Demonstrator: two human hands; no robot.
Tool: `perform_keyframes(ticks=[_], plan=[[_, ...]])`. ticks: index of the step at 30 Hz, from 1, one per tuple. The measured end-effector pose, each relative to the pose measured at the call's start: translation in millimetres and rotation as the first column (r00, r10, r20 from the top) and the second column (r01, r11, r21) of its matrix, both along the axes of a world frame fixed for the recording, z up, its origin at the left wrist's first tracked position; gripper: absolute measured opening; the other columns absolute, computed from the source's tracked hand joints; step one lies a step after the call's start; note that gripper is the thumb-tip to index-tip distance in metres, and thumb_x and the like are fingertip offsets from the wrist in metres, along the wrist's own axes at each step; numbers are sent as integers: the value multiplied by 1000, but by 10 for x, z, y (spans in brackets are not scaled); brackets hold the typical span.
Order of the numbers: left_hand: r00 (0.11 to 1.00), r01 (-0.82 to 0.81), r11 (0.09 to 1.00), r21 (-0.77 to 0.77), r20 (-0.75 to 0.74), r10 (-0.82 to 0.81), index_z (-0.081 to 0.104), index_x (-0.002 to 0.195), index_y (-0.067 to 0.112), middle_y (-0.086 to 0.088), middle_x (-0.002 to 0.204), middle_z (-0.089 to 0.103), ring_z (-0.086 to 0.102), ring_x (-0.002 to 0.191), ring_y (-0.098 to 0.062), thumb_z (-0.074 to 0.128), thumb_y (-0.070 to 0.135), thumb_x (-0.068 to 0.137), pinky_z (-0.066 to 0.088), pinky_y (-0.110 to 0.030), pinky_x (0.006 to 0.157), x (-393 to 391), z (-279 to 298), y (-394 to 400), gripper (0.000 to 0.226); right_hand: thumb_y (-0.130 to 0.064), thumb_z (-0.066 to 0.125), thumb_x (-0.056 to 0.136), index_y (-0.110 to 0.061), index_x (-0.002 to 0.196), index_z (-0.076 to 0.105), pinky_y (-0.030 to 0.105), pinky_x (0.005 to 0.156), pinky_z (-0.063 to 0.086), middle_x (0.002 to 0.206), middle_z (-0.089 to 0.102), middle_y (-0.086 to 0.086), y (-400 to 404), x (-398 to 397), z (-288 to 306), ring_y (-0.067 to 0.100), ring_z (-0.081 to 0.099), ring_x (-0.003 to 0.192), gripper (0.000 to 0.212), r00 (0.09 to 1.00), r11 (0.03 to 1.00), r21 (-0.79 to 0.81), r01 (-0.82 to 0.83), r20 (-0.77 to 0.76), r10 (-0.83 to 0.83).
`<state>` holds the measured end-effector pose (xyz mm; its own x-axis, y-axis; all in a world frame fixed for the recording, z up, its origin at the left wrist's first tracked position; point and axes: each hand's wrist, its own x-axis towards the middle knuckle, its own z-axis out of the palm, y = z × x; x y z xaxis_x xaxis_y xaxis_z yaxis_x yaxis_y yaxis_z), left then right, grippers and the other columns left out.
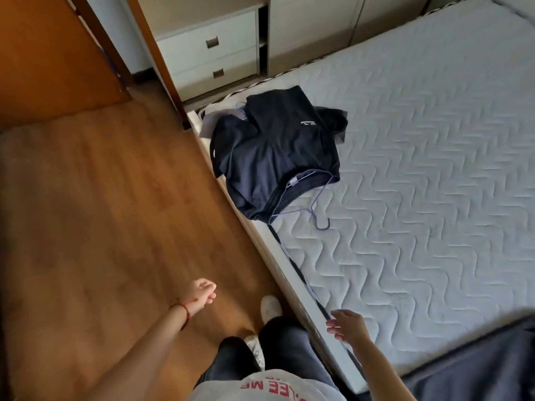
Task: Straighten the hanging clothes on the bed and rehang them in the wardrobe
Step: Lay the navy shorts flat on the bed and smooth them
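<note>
plainly both hands were empty: the left hand (204, 293) hung loosely curled, the right hand (346, 325) relaxed by the bed (434, 169) edge. the clothes (278, 146) lay heaped ahead, near that edge; a careless lift could snag the hanger (320, 211) or slide them off.

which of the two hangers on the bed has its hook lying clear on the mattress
The purple hanger at the near end of the dark shirt. The other hanger, at the far end, shows only a bit of wire above the clothes.

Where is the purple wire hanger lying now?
The purple wire hanger lies on the white quilted mattress, its hook poking from the dark navy shirt near the bed's left edge.
</note>
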<state>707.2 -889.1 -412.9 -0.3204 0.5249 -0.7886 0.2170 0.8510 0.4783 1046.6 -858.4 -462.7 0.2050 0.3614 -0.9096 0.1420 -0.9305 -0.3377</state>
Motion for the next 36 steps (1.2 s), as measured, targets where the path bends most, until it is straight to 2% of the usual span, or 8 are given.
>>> perform_keyframes(ticks=[6, 9, 18, 21, 25, 27, 32, 36], plan=[[999, 49, 997, -57, -6, -49, 53, 84, 7, -3, 70, 56, 52, 62, -12, 45, 10, 94, 38, -19, 56, -321, -86, 549, 13, 4, 40, 91, -4, 67, 47, 13, 37, 32, 43, 46, 9, 664, -220, -94, 15, 44, 31, 26, 1000, 999, -35, 26, -2, -26], [995, 78, 990, -116, -58, -85, 54, 79, 9, -4, 71, 58, 54, 65, -13, 48, 12, 93, 40, -19, 56, -545, -64, 761, 16, 2, 41, 92, -3, 71, 48, 11, 35, 28, 34, 47, 7, 1050, -379, -92, 13, 40, 25, 22, 999, 997, -74, 26, -23, -28], [944, 283, 945, -164, -127, -305, 53, 67, 17, -5, 70, 60, 58, 70, -22, 50, 14, 91, 45, -29, 69, -1013, -9, 1981, 24, -8, 50, 90, -6, 82, 58, 20, 48, 37, 52, 62, 6, 1860, -866, -113, 15, 55, 42, 12, 998, 998, 21, 55, -37, -55], [872, 459, 875, -156, -113, -477, 57, 71, 10, -10, 68, 61, 55, 61, -21, 49, 10, 91, 46, -24, 58, -1058, -121, 2584, 22, -8, 47, 93, -6, 79, 57, 20, 48, 39, 60, 62, 10, 1940, -972, -135, 20, 56, 49, 16, 978, 977, 36, 208, -32, -207], [761, 628, 769, -118, -114, -638, 57, 77, 8, -5, 61, 61, 55, 44, -9, 49, 5, 91, 37, -11, 37, -1057, -255, 3549, 16, -6, 46, 93, -6, 78, 54, 12, 36, 34, 54, 59, 10, 1993, -1213, -142, 11, 52, 29, 16, 879, 879, -8, 477, -18, -477], [688, 713, 696, -84, -103, -718, 58, 79, 10, 2, 59, 61, 57, 43, -5, 50, 8, 91, 40, -13, 41, -1010, -298, 4042, 15, -7, 46, 93, -8, 76, 53, 17, 42, 35, 61, 58, 11, 1995, -1388, -198, 10, 52, 29, 18, 824, 824, -23, 566, 4, -566], [562, 826, 564, 13, -90, -822, 59, 84, 13, -5, 72, 63, 57, 64, -18, 48, 13, 92, 42, -25, 59, -586, -362, 5065, 14, -4, 45, 92, -3, 82, 53, 21, 45, 29, 59, 54, 13, 2000, -1866, -421, 12, 49, 29, 13, 685, 685, -72, 725, -32, -728], [406, 911, 392, 128, -115, -906, 58, 71, 25, 2, 70, 64, 60, 68, -18, 51, 15, 90, 45, -29, 69, 11, -553, 5486, 23, -3, 47, 91, 0, 85, 56, 28, 50, 36, 63, 57, 14, 2083, -2146, -613, 23, 52, 49, 11, 632, 632, -77, 771, -29, -774]])
